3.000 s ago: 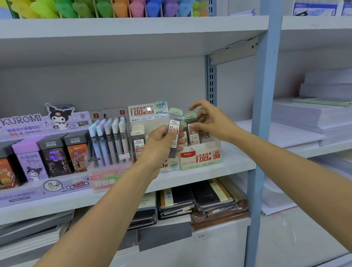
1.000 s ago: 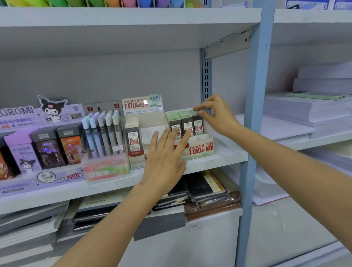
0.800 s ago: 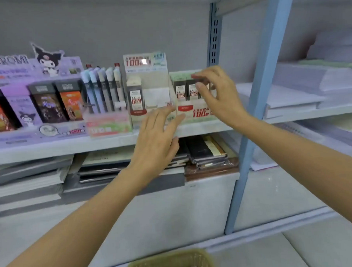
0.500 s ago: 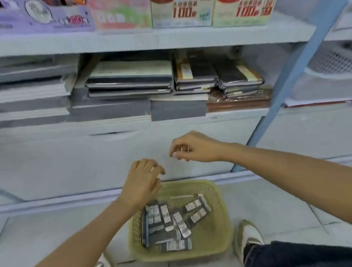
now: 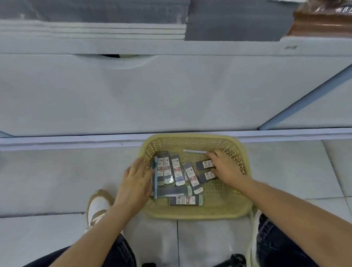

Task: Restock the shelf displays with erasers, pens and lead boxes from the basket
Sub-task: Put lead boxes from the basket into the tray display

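We dig in the basket (image 5: 196, 213) for lead boxes (image 5: 176, 169). We cannot tell if our fingers (image 5: 214, 157) grip any. Next, we lift some.

Pale yellow lattice basket (image 5: 196, 212) holds dark grey, mint-capped lead boxes (image 5: 176, 169).

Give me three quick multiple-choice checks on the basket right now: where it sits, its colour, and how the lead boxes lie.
1. Where is the basket?
A) on the floor against the shelf base
B) up on a shelf
C) lifted in one hand

2. What colour is it?
A) blue
B) yellow
C) red

3. How are the lead boxes inside?
A) standing upright in rows
B) lying flat, loosely scattered
C) all gone

Answers:
1 A, it rests on the tiles.
2 B, its lattice wall is pale yellow.
3 B, their labels face up at mixed angles.
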The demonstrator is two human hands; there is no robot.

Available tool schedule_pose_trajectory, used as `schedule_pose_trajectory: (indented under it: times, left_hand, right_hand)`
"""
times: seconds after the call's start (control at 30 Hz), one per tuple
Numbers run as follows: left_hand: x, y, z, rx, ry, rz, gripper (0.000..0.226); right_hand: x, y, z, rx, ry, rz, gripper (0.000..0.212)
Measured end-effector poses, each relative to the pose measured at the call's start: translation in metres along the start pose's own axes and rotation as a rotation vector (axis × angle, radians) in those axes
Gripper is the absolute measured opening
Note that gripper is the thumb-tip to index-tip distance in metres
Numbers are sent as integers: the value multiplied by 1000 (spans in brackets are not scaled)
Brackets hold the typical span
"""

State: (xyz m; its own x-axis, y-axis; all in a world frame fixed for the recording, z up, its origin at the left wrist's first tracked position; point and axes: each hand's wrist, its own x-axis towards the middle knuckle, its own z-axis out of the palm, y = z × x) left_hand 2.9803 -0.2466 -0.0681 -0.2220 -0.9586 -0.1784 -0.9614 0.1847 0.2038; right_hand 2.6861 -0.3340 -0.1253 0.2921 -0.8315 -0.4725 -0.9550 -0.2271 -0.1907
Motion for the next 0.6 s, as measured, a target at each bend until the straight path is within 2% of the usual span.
schedule_pose_trajectory:
  times: [0.1, 0.2, 0.23, 0.3, 0.37, 0.43, 0.53, 0.6]
  left_hand:
    - [5, -2, 4, -6, 33, 0, 30]
    - [10, -1, 5, 18, 69, -9, 24]
    - [11, 1, 4, 13, 79, -13, 24]
    - [17, 6, 3, -43, 94, 11, 23]
    - [27, 18, -1, -222, 82, 52, 23]
    - [39, 37, -6, -480, -33, 6, 34]
    - [54, 68, -13, -838, -372, -140, 59]
    - [56, 75, -10, -1073, -484, -204, 40]
  right_hand:
    - [7, 1, 6, -84, 87, -5, 52]
    - [13, 6, -1, -89, 33, -20, 41]
    - [14, 8, -6, -44, -7, -38, 34]
    - [13, 10, -18, 197, -61, -76, 19]
    - [11, 8, -34, 452, -84, -117, 13]
    - [8, -1, -52, 618, -147, -164, 14]
    - [2, -24, -70, 758, -241, -245, 18]
    - [-2, -33, -71, 839, -262, -254, 19]
